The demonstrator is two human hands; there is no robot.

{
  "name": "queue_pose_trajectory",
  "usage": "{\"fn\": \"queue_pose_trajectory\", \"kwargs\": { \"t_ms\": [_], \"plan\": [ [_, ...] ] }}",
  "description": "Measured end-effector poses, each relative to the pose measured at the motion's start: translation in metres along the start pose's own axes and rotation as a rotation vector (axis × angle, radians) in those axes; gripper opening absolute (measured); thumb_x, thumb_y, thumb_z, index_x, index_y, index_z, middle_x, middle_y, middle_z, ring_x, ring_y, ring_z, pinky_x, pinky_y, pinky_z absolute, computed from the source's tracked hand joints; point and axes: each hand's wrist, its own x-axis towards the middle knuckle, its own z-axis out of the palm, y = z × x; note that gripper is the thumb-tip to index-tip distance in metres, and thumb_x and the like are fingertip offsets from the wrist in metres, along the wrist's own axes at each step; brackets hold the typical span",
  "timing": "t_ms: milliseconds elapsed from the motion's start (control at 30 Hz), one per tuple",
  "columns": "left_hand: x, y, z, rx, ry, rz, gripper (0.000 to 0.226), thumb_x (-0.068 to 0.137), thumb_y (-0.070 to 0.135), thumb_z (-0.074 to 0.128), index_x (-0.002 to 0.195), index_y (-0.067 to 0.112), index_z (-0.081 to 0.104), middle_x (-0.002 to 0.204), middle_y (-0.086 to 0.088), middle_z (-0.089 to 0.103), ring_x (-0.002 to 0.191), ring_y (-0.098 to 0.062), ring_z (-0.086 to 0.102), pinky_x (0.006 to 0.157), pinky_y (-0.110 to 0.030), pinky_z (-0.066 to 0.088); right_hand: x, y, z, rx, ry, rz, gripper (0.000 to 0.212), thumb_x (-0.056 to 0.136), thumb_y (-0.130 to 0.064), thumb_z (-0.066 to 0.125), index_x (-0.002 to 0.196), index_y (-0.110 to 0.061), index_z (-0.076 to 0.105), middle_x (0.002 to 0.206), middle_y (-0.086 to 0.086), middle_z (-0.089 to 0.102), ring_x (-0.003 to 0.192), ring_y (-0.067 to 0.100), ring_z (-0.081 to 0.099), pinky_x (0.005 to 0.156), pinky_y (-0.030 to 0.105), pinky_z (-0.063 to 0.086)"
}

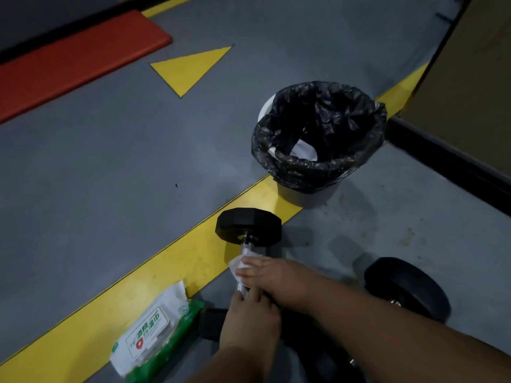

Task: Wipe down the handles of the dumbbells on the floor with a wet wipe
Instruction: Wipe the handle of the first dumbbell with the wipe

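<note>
A black hex dumbbell (248, 223) lies on the floor with its metal handle (246, 248) pointing toward me. My right hand (276, 280) wraps a white wet wipe (240, 264) around the middle of that handle. My left hand (249, 322) grips the handle's near end just below the wipe, hiding most of the near weight head. A second black dumbbell (406, 288) lies to the right, partly behind my right forearm.
A green and white pack of wet wipes (154, 335) lies on the yellow floor stripe (166, 272) at my left. A white bin with a black liner (318, 139) stands beyond the dumbbells. A red mat (69, 62) lies far left; a wall base runs along the right.
</note>
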Motion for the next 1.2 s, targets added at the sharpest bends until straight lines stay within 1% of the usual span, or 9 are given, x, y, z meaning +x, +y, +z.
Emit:
{"fn": "queue_pose_trajectory", "kwargs": {
  "t_ms": [100,200,333,433,633,800,1000,1100,1200],
  "plan": [
    [-0.007,-0.022,0.002,-0.068,0.147,0.128,0.028,0.083,0.03,0.063,0.105,0.013,0.067,0.105,-0.009,0.062,0.105,-0.03,0.053,0.088,-0.043,0.035,0.009,0.002,-0.011,-0.068,-0.006,-0.02,0.076,0.091,0.003,0.057,0.156,-0.021,0.025,0.165,-0.005,0.01,0.148,0.006,-0.002,0.121,0.03,0.011],
    [-0.013,-0.05,0.018,-0.16,0.199,0.241,0.03,0.051,0.042,0.075,0.07,0.025,0.059,0.072,0.004,0.052,0.07,-0.019,0.052,0.068,-0.035,0.029,0.03,0.008,-0.017,-0.13,0.013,-0.008,0.083,0.086,0.009,0.051,0.157,-0.02,0.019,0.165,-0.003,0.007,0.151,0.014,0.002,0.123,0.04,0.01],
    [-0.023,-0.079,0.043,-0.335,0.386,0.274,0.036,0.071,0.049,0.069,0.09,0.02,0.063,0.09,0.0,0.056,0.083,-0.021,0.053,0.075,-0.037,0.044,0.04,-0.001,0.002,-0.086,0.111,-0.102,0.062,0.09,-0.004,0.035,0.152,-0.009,0.034,0.163,0.013,0.017,0.151,0.028,0.013,0.122,0.039,0.012],
    [-0.026,-0.081,0.047,-0.347,0.441,0.308,0.043,0.071,0.049,0.068,0.098,0.015,0.066,0.101,-0.006,0.063,0.096,-0.026,0.058,0.088,-0.037,0.047,0.028,-0.004,0.018,-0.045,0.07,-0.26,0.056,0.089,-0.001,0.056,0.144,-0.011,0.049,0.157,0.014,0.033,0.146,0.029,0.029,0.117,0.045,0.031],
    [-0.02,-0.072,0.045,-0.345,0.544,0.303,0.044,0.084,0.06,0.058,0.088,0.017,0.061,0.082,-0.004,0.052,0.076,-0.027,0.051,0.065,-0.039,0.044,0.063,0.021,0.001,0.083,0.129,-0.093,0.071,0.081,0.015,0.049,0.147,-0.01,0.046,0.159,0.005,0.031,0.149,0.021,0.021,0.119,0.043,0.028],
    [-0.025,-0.076,0.046,-0.354,0.554,0.285,0.048,0.083,0.058,0.06,0.105,0.015,0.069,0.1,-0.005,0.062,0.092,-0.028,0.057,0.077,-0.04,0.046,0.03,-0.005,0.02,0.033,0.038,-0.253,0.042,0.09,-0.007,0.059,0.132,-0.01,0.061,0.155,0.01,0.038,0.144,0.026,0.034,0.118,0.034,0.028],
    [-0.034,-0.09,0.055,-0.395,0.576,0.255,0.044,0.082,0.058,0.064,0.086,0.014,0.065,0.084,-0.005,0.054,0.077,-0.026,0.05,0.068,-0.039,0.043,0.06,0.018,0.002,0.12,0.161,-0.135,0.072,0.077,0.017,0.049,0.142,-0.013,0.052,0.154,0.0,0.039,0.147,0.015,0.026,0.114,0.043,0.036],
    [-0.043,-0.114,0.072,-0.426,0.606,0.237,0.049,0.078,0.059,0.071,0.1,0.017,0.059,0.094,-0.002,0.053,0.082,-0.021,0.05,0.073,-0.031,0.042,0.064,-0.002,0.028,0.243,0.182,-0.068,0.066,0.083,0.013,0.054,0.139,-0.021,0.057,0.158,-0.006,0.031,0.147,0.012,0.025,0.116,0.041,0.033],
    [-0.049,-0.131,0.082,-0.432,0.594,0.242,0.058,0.079,0.066,0.069,0.113,0.022,0.05,0.098,0.005,0.045,0.083,-0.015,0.047,0.073,-0.029,0.04,0.05,-0.021,0.045,0.172,0.026,-0.246,0.059,0.083,0.008,0.054,0.132,-0.024,0.063,0.156,-0.001,0.038,0.148,0.013,0.025,0.117,0.041,0.032]
  ]
}}
